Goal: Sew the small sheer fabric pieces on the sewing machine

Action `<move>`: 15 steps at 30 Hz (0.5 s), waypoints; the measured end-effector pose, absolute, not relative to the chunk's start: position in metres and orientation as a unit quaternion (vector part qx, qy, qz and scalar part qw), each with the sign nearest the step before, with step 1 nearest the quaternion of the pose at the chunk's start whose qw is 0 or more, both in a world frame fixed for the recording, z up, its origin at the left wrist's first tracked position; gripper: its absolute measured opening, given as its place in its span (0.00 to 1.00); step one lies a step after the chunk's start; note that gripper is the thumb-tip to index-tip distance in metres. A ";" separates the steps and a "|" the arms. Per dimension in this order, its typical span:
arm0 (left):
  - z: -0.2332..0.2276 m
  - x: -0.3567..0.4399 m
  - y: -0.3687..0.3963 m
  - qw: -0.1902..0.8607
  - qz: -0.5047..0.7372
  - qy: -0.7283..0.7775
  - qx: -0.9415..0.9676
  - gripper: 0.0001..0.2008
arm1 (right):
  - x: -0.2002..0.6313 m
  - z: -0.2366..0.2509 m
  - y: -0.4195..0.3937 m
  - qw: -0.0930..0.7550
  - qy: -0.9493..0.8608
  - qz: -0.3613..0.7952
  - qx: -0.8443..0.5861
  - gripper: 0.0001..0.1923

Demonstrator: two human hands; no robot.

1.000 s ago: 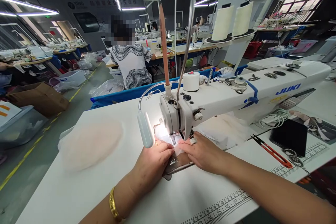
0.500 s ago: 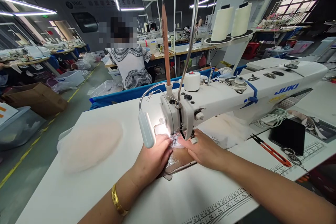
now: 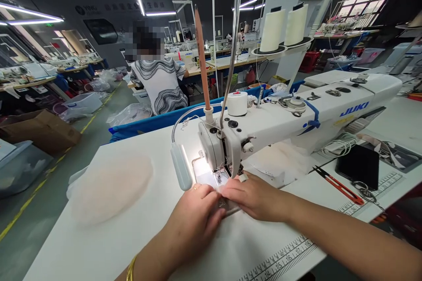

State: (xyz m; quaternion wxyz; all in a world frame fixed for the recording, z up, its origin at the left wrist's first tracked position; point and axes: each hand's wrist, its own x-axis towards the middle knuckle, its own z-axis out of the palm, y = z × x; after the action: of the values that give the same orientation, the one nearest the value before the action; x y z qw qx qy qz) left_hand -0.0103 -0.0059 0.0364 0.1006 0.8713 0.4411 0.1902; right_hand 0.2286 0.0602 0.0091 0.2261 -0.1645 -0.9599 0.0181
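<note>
Both hands meet in front of the needle area of a white sewing machine (image 3: 214, 145). My left hand (image 3: 198, 213) is closed, its fingertips pinching a small piece of white fabric (image 3: 220, 188), most of which the fingers hide. On the same piece, my right hand (image 3: 255, 195) has its thumb and fingers pressed together, close beside the presser foot (image 3: 221, 175). A lit lamp (image 3: 181, 167) on a bent metal neck shines on the spot. Sheer pale peach fabric (image 3: 112, 189) lies in a heap to the left, and more sheer fabric (image 3: 280, 162) lies behind my right hand.
Orange thread snips (image 3: 343, 188), a black phone (image 3: 359, 164) and keys (image 3: 364, 189) lie on the right. A pencil (image 3: 201, 61) stands upright on the machine head. Thread cones (image 3: 272, 30) stand behind. A co-worker (image 3: 158, 83) sits beyond the blue cloth trough (image 3: 145, 127).
Both hands have drawn nearer to me, away from the needle, and their fingertips have come together. The left hand moved most. The view has shifted slightly.
</note>
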 end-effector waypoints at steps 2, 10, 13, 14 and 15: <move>0.031 -0.013 -0.001 0.091 0.206 0.438 0.870 0.13 | 0.230 0.008 0.062 0.220 -0.960 0.000 -0.173 0.08; 0.021 -0.007 0.000 0.057 0.259 0.379 0.886 0.13 | 0.235 0.005 0.064 0.228 -0.959 -0.016 -0.167 0.10; 0.021 -0.003 -0.003 0.061 0.254 0.384 0.885 0.13 | 0.235 0.005 0.062 0.235 -0.956 -0.021 -0.176 0.10; 0.021 -0.003 -0.004 0.060 0.254 0.387 0.885 0.13 | 0.235 0.005 0.062 0.236 -0.955 -0.021 -0.179 0.10; 0.021 -0.003 -0.004 0.057 0.256 0.388 0.884 0.13 | 0.236 0.005 0.062 0.235 -0.954 -0.020 -0.183 0.10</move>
State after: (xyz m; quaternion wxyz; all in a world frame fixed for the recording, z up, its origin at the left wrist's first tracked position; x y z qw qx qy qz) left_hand -0.0027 -0.0042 0.0214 0.0569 0.8836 0.3881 0.2556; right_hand 0.2356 0.0616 0.0049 0.2348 -0.1834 -0.9544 -0.0196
